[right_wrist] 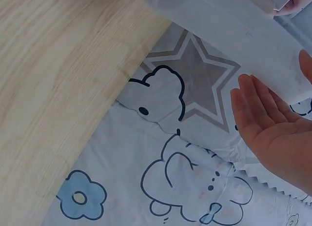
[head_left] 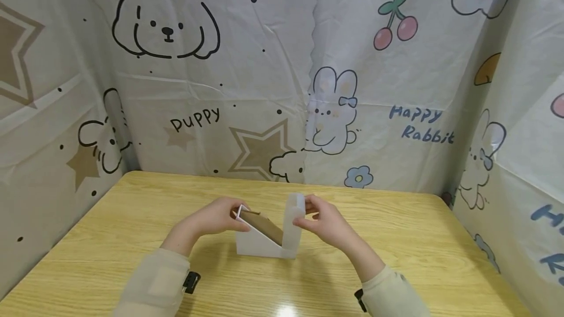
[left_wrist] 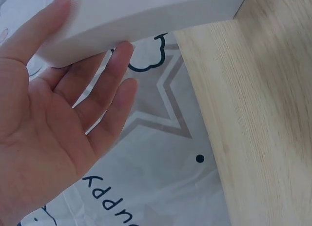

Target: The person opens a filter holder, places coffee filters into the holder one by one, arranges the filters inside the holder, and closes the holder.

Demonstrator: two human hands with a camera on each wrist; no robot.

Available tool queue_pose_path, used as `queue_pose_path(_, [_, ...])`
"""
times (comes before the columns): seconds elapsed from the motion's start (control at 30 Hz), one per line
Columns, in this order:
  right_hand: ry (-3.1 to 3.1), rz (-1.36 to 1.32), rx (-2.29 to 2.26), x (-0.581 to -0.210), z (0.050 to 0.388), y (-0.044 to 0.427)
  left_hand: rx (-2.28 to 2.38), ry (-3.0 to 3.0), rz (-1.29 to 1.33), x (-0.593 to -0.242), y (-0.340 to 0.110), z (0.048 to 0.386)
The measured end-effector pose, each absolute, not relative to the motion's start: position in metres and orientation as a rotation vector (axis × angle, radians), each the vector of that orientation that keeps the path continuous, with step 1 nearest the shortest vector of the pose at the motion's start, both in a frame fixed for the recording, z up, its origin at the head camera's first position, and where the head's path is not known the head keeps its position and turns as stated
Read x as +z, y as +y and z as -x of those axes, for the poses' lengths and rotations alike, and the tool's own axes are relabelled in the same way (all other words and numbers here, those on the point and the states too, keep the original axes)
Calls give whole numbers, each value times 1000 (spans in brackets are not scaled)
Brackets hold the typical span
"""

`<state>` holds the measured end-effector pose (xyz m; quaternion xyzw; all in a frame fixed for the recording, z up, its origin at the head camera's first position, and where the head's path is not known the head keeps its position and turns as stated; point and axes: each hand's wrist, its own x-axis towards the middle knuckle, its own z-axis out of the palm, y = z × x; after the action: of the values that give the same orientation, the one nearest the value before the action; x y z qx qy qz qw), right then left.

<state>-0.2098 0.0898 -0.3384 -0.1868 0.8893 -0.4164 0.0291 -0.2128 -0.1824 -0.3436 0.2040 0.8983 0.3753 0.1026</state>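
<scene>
A small white box [head_left: 255,243] with a slanted upper edge stands on the table, brown cardboard [head_left: 266,226] showing inside it. At its right end rises a frosted, whitish upright piece [head_left: 290,219]; whether the two are joined I cannot tell. My left hand [head_left: 220,216] holds the box's raised left corner, thumb on the near side and fingers behind. The left wrist view shows the thumb and fingers at the box's white side [left_wrist: 156,16]. My right hand [head_left: 326,221] grips the upright piece near its top, between thumb and fingers. The right wrist view shows that piece's smooth face [right_wrist: 234,35].
The light wood-grain table [head_left: 176,278] carries the box near its middle. Behind it hangs a printed cloth [head_left: 264,87] with a puppy, rabbits and stars, and more cloth closes off both sides. Black bands [head_left: 191,283] sit at the sleeves.
</scene>
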Motion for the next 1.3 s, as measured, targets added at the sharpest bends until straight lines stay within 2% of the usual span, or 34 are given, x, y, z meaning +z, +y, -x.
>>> queue_pose_path(0.37, [2753,600,-1283,-338,210,89,1168,2601,-663,-349,-193,214])
queue_pose_path(0.63, [2775,593,-1278,-346,210,87,1212,2593,-665,-356,-187,217])
queue_pose_path(0.87, [2772,629,-1247,-357,214,85,1121,2619,-772,-363,-179,217])
queue_pose_path(1.3, [2778,664,-1225,-367,217,86,1084,2577,-721,-367,-166,215])
